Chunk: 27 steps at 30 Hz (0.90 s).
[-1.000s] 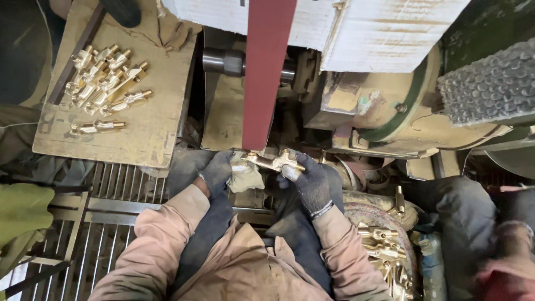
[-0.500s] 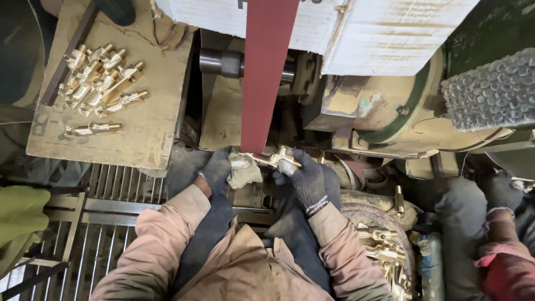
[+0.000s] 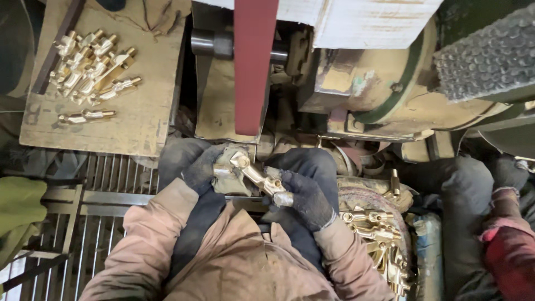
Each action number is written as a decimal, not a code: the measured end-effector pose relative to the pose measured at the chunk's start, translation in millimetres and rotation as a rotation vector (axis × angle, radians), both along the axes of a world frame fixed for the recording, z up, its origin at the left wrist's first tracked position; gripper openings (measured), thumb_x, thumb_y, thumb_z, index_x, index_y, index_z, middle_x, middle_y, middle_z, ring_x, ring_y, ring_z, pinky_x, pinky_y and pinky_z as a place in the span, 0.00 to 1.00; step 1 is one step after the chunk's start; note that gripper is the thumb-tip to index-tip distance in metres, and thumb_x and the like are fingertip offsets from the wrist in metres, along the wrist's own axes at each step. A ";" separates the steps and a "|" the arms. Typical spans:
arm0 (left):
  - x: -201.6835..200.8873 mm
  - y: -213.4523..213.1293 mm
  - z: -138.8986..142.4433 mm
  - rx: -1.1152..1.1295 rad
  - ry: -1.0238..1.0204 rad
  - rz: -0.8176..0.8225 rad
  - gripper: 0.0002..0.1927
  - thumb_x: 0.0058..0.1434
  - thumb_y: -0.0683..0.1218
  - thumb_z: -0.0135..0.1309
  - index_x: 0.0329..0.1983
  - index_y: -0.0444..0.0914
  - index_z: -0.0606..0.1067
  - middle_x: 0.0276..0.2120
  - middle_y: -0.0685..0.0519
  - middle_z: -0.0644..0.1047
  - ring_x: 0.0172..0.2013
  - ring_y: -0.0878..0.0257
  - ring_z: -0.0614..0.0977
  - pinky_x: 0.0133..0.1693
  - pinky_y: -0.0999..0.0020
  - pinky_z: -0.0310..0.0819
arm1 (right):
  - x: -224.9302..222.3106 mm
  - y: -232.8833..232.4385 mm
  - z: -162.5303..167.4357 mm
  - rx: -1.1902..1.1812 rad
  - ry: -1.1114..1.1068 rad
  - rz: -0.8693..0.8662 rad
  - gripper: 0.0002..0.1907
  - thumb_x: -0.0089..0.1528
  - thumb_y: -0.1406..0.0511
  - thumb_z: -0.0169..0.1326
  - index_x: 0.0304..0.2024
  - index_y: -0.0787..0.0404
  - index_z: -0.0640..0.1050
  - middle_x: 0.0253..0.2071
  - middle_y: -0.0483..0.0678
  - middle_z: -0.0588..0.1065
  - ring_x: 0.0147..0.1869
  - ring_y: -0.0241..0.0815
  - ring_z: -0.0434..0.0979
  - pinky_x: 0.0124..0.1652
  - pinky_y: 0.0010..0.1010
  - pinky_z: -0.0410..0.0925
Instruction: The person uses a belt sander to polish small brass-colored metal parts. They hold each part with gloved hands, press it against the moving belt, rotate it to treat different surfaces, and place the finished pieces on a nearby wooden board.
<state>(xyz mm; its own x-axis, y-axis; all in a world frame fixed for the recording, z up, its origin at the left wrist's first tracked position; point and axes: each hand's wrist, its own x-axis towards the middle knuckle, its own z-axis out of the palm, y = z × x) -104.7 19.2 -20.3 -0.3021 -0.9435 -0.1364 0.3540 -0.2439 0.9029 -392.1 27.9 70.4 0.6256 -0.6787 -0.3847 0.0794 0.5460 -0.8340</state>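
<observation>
Golden brass tap fitting (image 3: 257,176) lies clamped in both gloved grips, left hand (image 3: 207,167) and right hand (image 3: 304,195), below the red sanding belt (image 3: 255,67), beside a wooden counter (image 3: 146,120).

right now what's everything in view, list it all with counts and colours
brass fitting: one, gold, held in both hands below the belt
sanding belt: one, dark red, running upright at top centre
machine housing: one, grimy tan and green, right of the belt
wooden board: one, pale brown, upper left
brass fittings on the board: roughly a dozen, gold, one lying apart below the heap
brass fittings in the bin: a heap, gold, lower right
metal grate: one, grey, lower left
another person's sleeve: one, red, right edge
left hand: dark glove, gripping the fitting
right hand: dark glove, gripping the fitting's other end
</observation>
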 end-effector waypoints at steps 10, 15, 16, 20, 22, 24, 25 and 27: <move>-15.5 -10.6 -0.4 0.106 0.047 0.005 0.25 0.53 0.35 0.65 0.54 0.32 0.74 0.43 0.49 0.81 0.43 0.61 0.83 0.46 0.64 0.81 | -41.0 35.2 15.3 -0.101 0.169 -0.396 0.36 0.52 0.74 0.62 0.65 0.67 0.73 0.48 0.48 0.80 0.45 0.36 0.78 0.44 0.28 0.73; -23.2 -7.7 1.1 0.164 -0.114 -0.016 0.28 0.50 0.35 0.66 0.56 0.34 0.74 0.43 0.51 0.81 0.42 0.63 0.83 0.46 0.66 0.80 | -87.0 60.3 9.7 -0.326 0.373 -0.548 0.33 0.52 0.75 0.63 0.61 0.69 0.74 0.57 0.46 0.77 0.56 0.34 0.77 0.53 0.27 0.72; -24.1 -7.2 0.6 0.147 -0.133 -0.017 0.27 0.51 0.36 0.66 0.56 0.33 0.74 0.43 0.51 0.81 0.43 0.63 0.83 0.46 0.66 0.80 | -97.8 65.0 7.7 -0.312 0.366 -0.580 0.31 0.53 0.75 0.63 0.61 0.70 0.74 0.55 0.47 0.78 0.55 0.35 0.77 0.52 0.28 0.72; -26.6 -6.9 -5.8 0.111 -0.277 -0.024 0.26 0.51 0.36 0.65 0.55 0.33 0.74 0.44 0.51 0.81 0.43 0.63 0.83 0.46 0.66 0.80 | -156.3 87.6 5.6 -0.185 0.486 -0.666 0.27 0.57 0.73 0.62 0.60 0.69 0.76 0.51 0.48 0.80 0.51 0.36 0.78 0.49 0.28 0.72; -26.7 -7.3 -10.0 0.058 -0.393 -0.041 0.27 0.50 0.36 0.65 0.55 0.34 0.75 0.44 0.51 0.82 0.44 0.64 0.83 0.47 0.66 0.80 | -188.6 100.5 4.3 -0.156 0.586 -0.663 0.26 0.58 0.72 0.61 0.60 0.68 0.77 0.50 0.47 0.80 0.50 0.36 0.78 0.49 0.27 0.72; -26.4 -7.3 -13.8 -0.045 -0.513 -0.065 0.27 0.49 0.35 0.65 0.54 0.33 0.75 0.45 0.51 0.81 0.45 0.64 0.82 0.48 0.67 0.78 | -219.7 114.8 1.0 -0.203 0.652 -0.634 0.25 0.59 0.72 0.60 0.59 0.68 0.78 0.51 0.47 0.81 0.50 0.34 0.78 0.48 0.26 0.73; -26.4 -7.2 -15.4 -0.029 -0.554 -0.075 0.25 0.50 0.36 0.65 0.53 0.33 0.76 0.44 0.51 0.82 0.43 0.64 0.82 0.47 0.67 0.78 | -235.1 121.8 -1.0 -0.201 0.767 -0.577 0.24 0.59 0.71 0.61 0.58 0.67 0.79 0.49 0.49 0.82 0.46 0.36 0.80 0.44 0.27 0.75; -25.5 -6.0 -17.8 0.003 -0.639 -0.092 0.22 0.51 0.37 0.67 0.50 0.33 0.77 0.42 0.51 0.83 0.41 0.63 0.83 0.44 0.66 0.79 | -261.0 133.2 -8.3 -0.194 0.992 -0.453 0.22 0.58 0.70 0.64 0.55 0.66 0.81 0.44 0.52 0.83 0.37 0.40 0.82 0.37 0.30 0.77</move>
